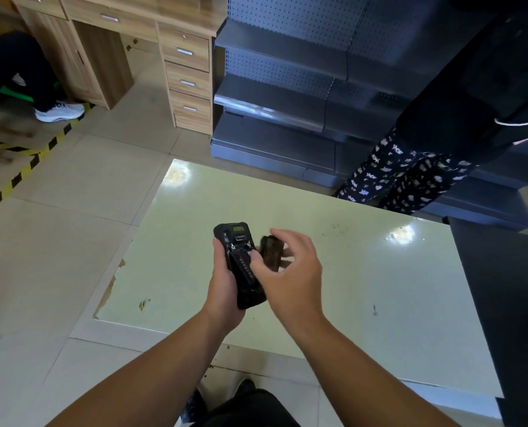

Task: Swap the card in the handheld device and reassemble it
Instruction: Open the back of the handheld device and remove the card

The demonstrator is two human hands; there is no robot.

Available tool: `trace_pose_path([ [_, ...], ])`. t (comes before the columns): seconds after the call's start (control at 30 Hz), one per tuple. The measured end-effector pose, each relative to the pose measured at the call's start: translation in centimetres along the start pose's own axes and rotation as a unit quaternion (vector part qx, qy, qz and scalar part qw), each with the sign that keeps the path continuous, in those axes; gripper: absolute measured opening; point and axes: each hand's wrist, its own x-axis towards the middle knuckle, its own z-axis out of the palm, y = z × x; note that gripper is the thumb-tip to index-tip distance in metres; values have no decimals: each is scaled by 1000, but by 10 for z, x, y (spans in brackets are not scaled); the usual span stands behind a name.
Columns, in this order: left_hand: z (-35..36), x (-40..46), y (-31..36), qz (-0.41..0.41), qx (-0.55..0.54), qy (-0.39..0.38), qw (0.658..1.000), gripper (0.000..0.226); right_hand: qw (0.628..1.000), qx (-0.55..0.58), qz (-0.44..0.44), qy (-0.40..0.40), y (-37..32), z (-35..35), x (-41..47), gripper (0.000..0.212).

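- The left hand wraps the device from below and the left, fingers closed round its lower half, holding it above the bench with its back up.
- The right hand is just right of the device, loosely curled; a dark, blurred piece sits between thumb and fingers — likely a cover or battery, though blur hides which. One fingertip touches the device's open back near the middle.
- The device's long axis runs away from the person, top end far and tilted slightly left. The dark piece lies beside its right edge, near the upper half, so the right hand is the one placed to bring it across; the left only steadies.
- The device is black, hard plastic, with thick rounded corners; its opened back shows a recessed bay with a row of small pale marks. No card is clear enough to tell.
- The bench is pale green, glossy and chipped at its left edge, with nothing else on it.
- Beyond — tiled floor, wooden drawers, dark metal shelves, a bystander's patterned trousers.
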Motion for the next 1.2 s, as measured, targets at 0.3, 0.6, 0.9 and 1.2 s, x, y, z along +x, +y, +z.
trace_pose_path([
  [0.3,-4,18,-2,-77,-114,4,990,76,980,107,157,-64,16,16,56,41],
  [0.6,-24,47,-2,-106,-124,-10,987,85,980,-162,105,-48,110,4,110,43],
  [0.9,-52,54,-6,-123,-93,-6,988,91,885,-404,42,-227,204,51,87,51],
  [1.2,-61,57,-7,-140,-46,1,989,85,917,-168,-279,-230,123,41,66,60],
])
